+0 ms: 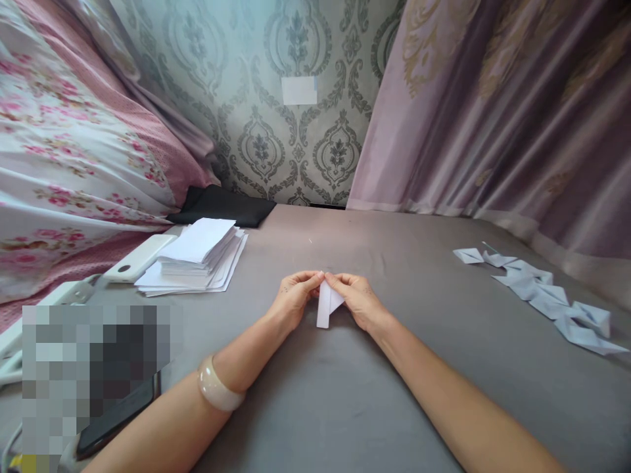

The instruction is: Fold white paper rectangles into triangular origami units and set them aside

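Observation:
A small piece of folded white paper (323, 310) is held up between my two hands, in the middle of the view. My left hand (296, 297) pinches its upper end from the left, thumb on the near side. From the right, my right hand (357, 297) pinches the same upper end, its thumb almost touching the other thumb. A narrow strip of the paper points down toward me, and a slanted flap shows to its right. The fingers behind the paper are mostly hidden.
To the left lies a stack of white paper (197, 263) beside a white box-shaped device (140, 257). A black item (221, 205) lies behind it. Several folded paper pieces (547, 295) are spread at the right. A phone (118, 414) is at the lower left, partly blurred out.

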### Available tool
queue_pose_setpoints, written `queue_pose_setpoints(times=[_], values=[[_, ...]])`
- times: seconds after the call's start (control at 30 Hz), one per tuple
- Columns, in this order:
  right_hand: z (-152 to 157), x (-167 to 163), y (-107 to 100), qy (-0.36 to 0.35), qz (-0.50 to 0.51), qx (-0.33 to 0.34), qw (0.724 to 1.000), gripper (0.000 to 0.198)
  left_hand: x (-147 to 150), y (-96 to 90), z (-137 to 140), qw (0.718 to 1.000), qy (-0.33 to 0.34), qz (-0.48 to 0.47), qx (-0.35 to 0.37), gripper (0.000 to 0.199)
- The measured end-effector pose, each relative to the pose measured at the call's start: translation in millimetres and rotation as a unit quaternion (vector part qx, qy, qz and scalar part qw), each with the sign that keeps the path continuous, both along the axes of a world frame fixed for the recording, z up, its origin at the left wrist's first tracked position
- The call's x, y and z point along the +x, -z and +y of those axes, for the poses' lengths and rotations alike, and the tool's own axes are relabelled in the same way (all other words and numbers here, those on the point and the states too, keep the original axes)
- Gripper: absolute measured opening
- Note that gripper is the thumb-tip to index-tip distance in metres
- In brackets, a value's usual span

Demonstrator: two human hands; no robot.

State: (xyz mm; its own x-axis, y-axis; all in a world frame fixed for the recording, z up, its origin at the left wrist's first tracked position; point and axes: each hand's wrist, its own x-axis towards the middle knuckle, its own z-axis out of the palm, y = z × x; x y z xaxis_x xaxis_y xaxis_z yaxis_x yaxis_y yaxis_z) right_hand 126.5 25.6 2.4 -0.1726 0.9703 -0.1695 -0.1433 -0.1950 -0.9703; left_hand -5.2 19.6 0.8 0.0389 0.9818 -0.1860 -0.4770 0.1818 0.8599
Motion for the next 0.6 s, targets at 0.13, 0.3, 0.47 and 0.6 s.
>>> queue_pose_setpoints(times=[0.13, 0.3, 0.47, 0.6], values=[[3.5, 1.2, 3.5, -0.004, 0.002, -0.008, 1.0, 0.034, 0.3, 0.9, 0.0, 1.0, 0.0, 0.006, -0.016, 0.027], [5.5, 2.6, 5.2, -0.027, 0.027, -0.034, 0.999, 0.025, 0.2, 0.7, 0.6, 0.999, -0.002, 0.021, -0.026, 0.026], [6.2, 4.3, 4.6, -0.033, 0.028, -0.046, 0.998, 0.017, -1.9, 1.7, 1.9, 0.999, -0.001, 0.039, -0.025, 0.025], [5.0, 6.8, 0.3, -0.019, -0.001, -0.049, 0.999, 0.012, -4.7, 0.4, 2.5, 0.998, 0.036, 0.06, -0.007, 0.022]])
